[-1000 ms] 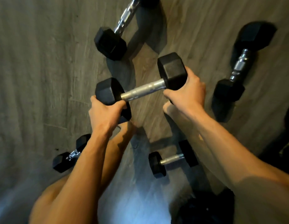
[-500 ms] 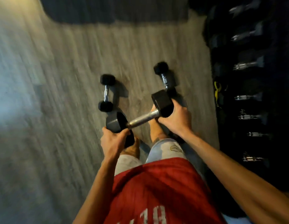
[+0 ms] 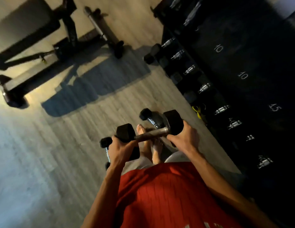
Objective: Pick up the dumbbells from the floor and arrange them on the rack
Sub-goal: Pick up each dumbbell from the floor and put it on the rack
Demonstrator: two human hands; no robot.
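I hold a black hex dumbbell (image 3: 150, 133) with a steel handle in front of my waist, well above the floor. My left hand (image 3: 121, 148) grips its left head from below. My right hand (image 3: 184, 137) grips its right head. Behind it on the floor lie another black dumbbell (image 3: 147, 116) near my feet and a smaller dumbbell (image 3: 106, 143) partly hidden by my left hand. The dark dumbbell rack (image 3: 225, 89) runs along the right, holding several dumbbells with white weight numbers.
A weight bench (image 3: 28, 28) with black legs stands at the upper left on the grey wood floor (image 3: 52, 153). One more dumbbell (image 3: 151, 54) lies by the rack's far end. A yellow band (image 3: 198, 111) lies at the rack's foot.
I have stood up with the dumbbell in both hands and the view has swung up toward the rack and the bench. The dumbbells on the floor now look farther away.
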